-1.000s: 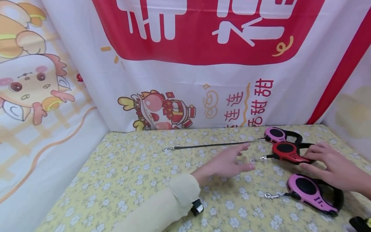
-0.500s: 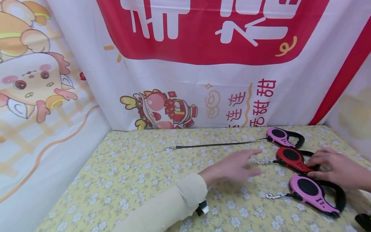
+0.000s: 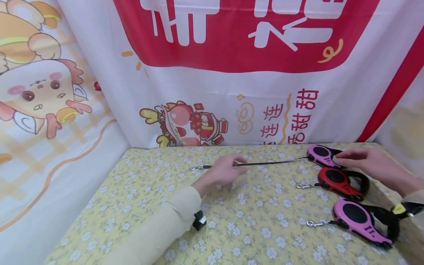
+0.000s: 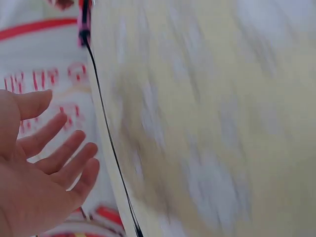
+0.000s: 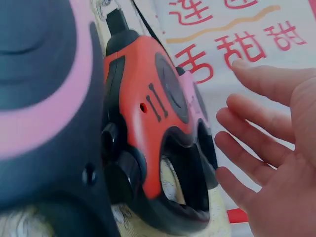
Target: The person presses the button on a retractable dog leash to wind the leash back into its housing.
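Three retractable dog leashes lie at the right of the table in the head view. The far pink leash [image 3: 318,152] has its thin black cord [image 3: 268,163] drawn out leftward to a metal clip [image 3: 195,168]. My left hand [image 3: 223,170] hovers over that cord, fingers spread in the left wrist view [image 4: 44,173] and apart from it. My right hand [image 3: 372,162] is by the far pink leash's handle, which it partly hides. In the right wrist view its fingers are loosely bent and hold nothing. Nearer lie the red leash [image 3: 332,176] and the near pink leash [image 3: 352,215].
A yellow flowered cloth [image 3: 251,228] covers the table. White printed hangings [image 3: 258,84] stand behind it and on both sides. Short metal clips [image 3: 314,223] stick out left from the two nearer leashes. A black wrist strap [image 3: 405,209] overlaps the near pink leash's handle.
My right hand has left the red leash and moved back to the far pink one. The red leash has shifted slightly nearer. My left hand has moved left to above the drawn-out cord.
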Action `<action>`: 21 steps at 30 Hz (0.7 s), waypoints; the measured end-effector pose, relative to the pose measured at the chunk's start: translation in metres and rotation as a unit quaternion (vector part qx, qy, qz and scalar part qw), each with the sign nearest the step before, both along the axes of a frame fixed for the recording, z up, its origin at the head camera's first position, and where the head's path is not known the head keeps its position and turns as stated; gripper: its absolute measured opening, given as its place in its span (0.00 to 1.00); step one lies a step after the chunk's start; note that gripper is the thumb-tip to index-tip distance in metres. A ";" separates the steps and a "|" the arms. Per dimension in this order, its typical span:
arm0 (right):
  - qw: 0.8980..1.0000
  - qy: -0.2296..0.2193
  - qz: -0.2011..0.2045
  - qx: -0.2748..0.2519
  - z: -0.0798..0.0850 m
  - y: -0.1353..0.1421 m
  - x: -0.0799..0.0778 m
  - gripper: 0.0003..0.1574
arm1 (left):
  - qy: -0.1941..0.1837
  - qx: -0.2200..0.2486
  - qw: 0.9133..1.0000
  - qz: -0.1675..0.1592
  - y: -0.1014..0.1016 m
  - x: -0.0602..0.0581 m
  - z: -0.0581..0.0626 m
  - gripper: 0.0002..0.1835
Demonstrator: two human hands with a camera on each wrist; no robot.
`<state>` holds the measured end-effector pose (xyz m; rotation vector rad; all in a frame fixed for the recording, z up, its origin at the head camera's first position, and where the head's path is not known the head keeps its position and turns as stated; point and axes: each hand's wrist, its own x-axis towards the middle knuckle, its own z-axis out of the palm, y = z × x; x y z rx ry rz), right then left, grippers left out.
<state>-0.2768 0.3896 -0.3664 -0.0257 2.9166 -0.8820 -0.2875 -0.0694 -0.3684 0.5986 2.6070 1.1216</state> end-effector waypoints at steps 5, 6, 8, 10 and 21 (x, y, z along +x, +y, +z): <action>1.000 0.003 0.027 0.009 -0.007 0.001 -0.013 0.42 | 0.006 -0.045 0.999 0.028 -0.038 -0.015 -0.003 0.21; 1.000 0.001 0.030 0.007 -0.008 0.002 -0.015 0.42 | 0.008 -0.053 0.998 0.032 -0.044 -0.017 -0.004 0.21; 1.000 -0.001 0.027 0.008 -0.009 0.002 -0.018 0.43 | 0.010 -0.062 0.997 0.043 -0.054 -0.020 -0.004 0.21; 1.000 -0.004 0.023 0.010 -0.010 0.002 -0.020 0.43 | 0.012 -0.071 0.996 0.058 -0.062 -0.024 -0.005 0.19; 0.999 -0.010 -0.001 0.034 -0.007 0.000 -0.031 0.42 | 0.051 -0.118 0.985 0.114 -0.082 -0.037 -0.007 0.13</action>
